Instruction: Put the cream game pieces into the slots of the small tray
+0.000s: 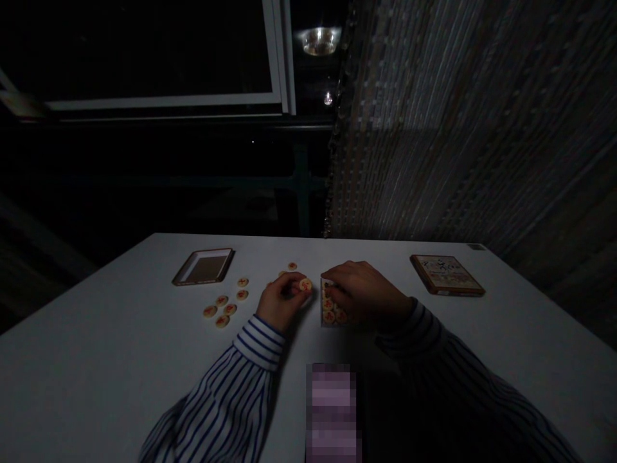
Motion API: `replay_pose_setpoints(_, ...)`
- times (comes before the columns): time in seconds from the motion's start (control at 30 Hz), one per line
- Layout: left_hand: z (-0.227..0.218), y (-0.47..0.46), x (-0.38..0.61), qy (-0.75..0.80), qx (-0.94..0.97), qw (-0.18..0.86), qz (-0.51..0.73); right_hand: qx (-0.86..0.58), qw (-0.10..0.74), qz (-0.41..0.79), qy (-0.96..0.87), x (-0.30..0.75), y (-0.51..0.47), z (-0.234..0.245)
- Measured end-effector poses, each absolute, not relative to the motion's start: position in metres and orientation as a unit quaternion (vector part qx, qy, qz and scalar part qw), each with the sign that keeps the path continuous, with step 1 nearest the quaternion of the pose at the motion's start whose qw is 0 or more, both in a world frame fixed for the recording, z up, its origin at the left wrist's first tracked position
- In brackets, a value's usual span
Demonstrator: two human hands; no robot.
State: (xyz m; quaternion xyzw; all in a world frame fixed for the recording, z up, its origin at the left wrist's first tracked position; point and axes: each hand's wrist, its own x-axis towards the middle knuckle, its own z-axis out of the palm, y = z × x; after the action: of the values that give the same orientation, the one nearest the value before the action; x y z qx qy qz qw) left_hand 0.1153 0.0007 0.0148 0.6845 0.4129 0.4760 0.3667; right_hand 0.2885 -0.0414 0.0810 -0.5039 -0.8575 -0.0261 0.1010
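My left hand pinches a round Chinese chess piece with a red character, just left of a small tray of chess pieces. Rows of pale pieces with red characters show along the tray's near left part. Over the tray lies my right hand, its fingers curled down at the far left corner; whatever they grip is hidden, as is the tray's right side. Several loose chess pieces are scattered to the left of my left hand. Another loose piece rests beyond it.
An open shallow box half sits at the table's far left. A box lid with printed writing lies at the right. A blurred-out phone-like object is at the near edge of the white table. Behind hangs a string curtain.
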Motion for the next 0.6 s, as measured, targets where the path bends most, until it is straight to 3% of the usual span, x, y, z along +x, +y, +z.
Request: replay_pose_setpoints(0.6, -0.003, -0.009, 0.137, 0.389, 0.588, 0.495, 0.508, -0.531, 0.097, 0.004, -0.842, 0.291, -0.031, 0.069)
